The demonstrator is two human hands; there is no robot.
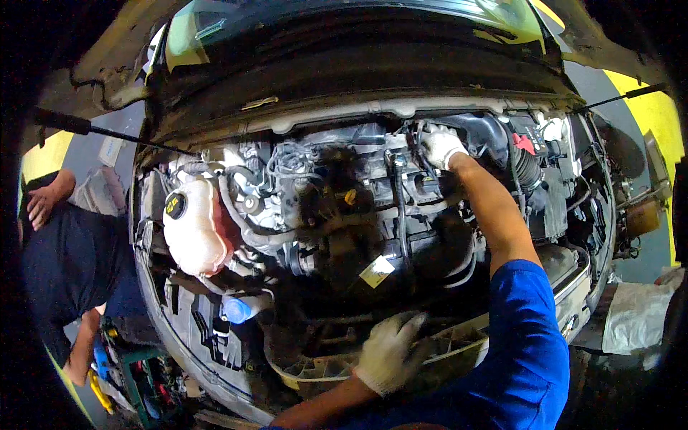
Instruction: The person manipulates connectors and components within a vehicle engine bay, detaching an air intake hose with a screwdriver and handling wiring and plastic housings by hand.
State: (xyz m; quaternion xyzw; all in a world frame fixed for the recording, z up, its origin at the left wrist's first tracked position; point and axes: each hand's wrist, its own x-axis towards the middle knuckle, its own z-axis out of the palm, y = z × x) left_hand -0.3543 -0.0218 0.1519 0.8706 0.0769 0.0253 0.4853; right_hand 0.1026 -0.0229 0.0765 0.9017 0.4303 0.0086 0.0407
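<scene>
Under the raised hood of a car, my right arm in a blue sleeve stretches over the engine [337, 193]. At its rear, near the dark hoses and cables, my right hand [439, 145] in a white glove has its fingers curled; what lies in them is hidden. My left hand [390, 351], gloved too, hangs over the front crossmember [451, 351] with fingers apart and nothing in them. Between the two hands a black hose [400, 208] runs across the engine. A pale label [377, 271] sits on the dark front part.
A whitish coolant tank [193, 229] with a black cap stands on the left, with a blue cap [236, 309] in front of it. The battery [527, 136] with a red cover is at the back right. Another person [79, 251] stands beside the left fender, near tools [107, 373].
</scene>
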